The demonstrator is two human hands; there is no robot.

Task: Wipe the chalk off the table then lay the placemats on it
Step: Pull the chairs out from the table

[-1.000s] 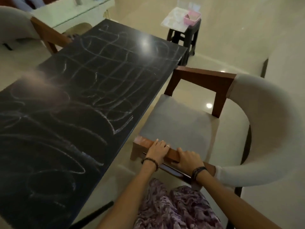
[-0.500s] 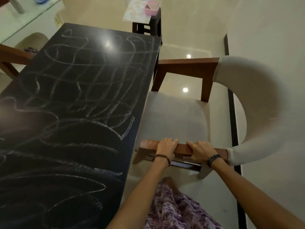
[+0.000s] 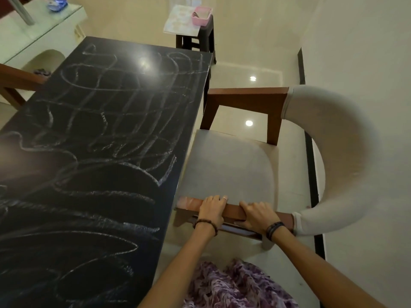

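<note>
So you had both hands on the chair (image 3: 231, 167): your left hand (image 3: 212, 208) and right hand (image 3: 258, 215) sat side by side, fingers curled over its near wooden armrest (image 3: 232, 211), gripping it. The chair's grey seat was tucked right up against the long edge of the black worktop (image 3: 100, 152), which was covered in white chalk (image 3: 124, 103) scribbles pretty much end to end. The placemats (image 3: 181, 24) were well apart from you, lying on a dark stool (image 3: 196, 41) past the far end of the worktop, with a pink tub (image 3: 201, 15) sitting on them.
</note>
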